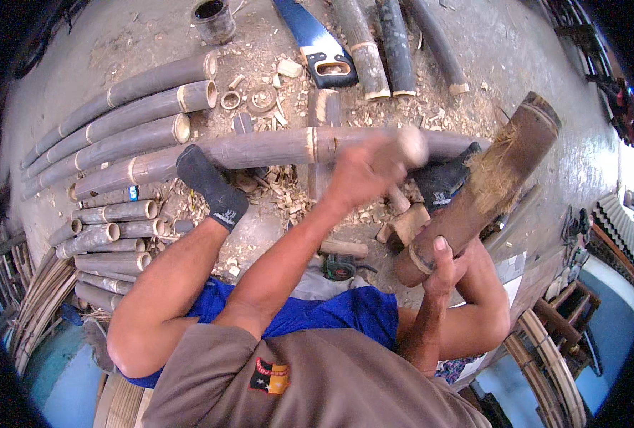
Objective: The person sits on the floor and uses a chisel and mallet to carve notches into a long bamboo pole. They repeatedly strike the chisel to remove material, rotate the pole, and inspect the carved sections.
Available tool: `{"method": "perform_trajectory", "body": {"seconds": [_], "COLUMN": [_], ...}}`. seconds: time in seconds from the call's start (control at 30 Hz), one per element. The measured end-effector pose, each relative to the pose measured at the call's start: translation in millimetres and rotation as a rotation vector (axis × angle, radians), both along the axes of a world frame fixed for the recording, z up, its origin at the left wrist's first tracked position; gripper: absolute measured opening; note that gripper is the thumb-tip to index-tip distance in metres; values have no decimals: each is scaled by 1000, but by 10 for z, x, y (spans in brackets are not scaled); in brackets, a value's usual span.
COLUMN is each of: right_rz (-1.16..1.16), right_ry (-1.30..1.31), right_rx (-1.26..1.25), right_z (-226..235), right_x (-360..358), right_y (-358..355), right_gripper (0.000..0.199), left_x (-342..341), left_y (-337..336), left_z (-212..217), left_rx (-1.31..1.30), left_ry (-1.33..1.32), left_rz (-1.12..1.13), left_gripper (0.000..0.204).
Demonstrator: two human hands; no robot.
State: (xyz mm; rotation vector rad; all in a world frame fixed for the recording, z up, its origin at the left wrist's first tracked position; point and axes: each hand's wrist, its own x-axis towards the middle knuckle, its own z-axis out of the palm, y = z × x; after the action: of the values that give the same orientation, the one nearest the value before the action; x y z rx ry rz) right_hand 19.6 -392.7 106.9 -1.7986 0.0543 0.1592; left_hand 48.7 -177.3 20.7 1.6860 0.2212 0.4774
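A short, thick bamboo piece (454,207) slanted up and outward on the person's right side, its lower end near the right knee and its far end raised, with a patch of frayed, straw-like fibers (494,173) along its upper part. The right hand (447,269) gripped it near the lower end, thumb laid over the top. The left hand (358,173), reaching across in front of the body, was closed around a wooden lump (408,146) with a pale, round end; both were blurred, so its exact shape could not be told. Behind that hand, a long bamboo pole (253,148) lay crosswise, with a foot in a dark sock (213,189) at either side of the person's reach. Just below the wooden lump sat a squarish wooden block (408,225) among scattered wood chips (288,192) on the gray floor (506,64). Farther out, three bamboo poles (142,105) lay side by side at upper left, with a stack of shorter bamboo lengths (110,239) nearer the person. Toward the top were a round can (213,23), a handsaw (317,44) with a blue blade, and three more poles (394,50). The person wore blue shorts (331,308) and a brown shirt (360,371).
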Motion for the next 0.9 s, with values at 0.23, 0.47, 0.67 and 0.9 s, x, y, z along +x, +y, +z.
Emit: {"method": "perform_trajectory", "body": {"seconds": [0.23, 0.47, 0.67, 0.9], "right_rz": [4, 47, 137, 138], "right_ry": [17, 191, 197, 160], "right_rx": [-39, -22, -21, -91], "right_z": [-204, -158, -115, -136], "right_x": [-125, -193, -171, -241], "right_y": [-139, -40, 37, 51], "right_gripper": [69, 88, 93, 91], "left_x": [5, 28, 10, -7], "left_y": [811, 708, 708, 708], "left_z": [-287, -293, -335, -325], "left_rx": [-980, -924, -918, -908], "left_ry": [-128, -112, -94, -110], "left_rz": [369, 391, 397, 396], "left_gripper": [23, 31, 35, 34]}}
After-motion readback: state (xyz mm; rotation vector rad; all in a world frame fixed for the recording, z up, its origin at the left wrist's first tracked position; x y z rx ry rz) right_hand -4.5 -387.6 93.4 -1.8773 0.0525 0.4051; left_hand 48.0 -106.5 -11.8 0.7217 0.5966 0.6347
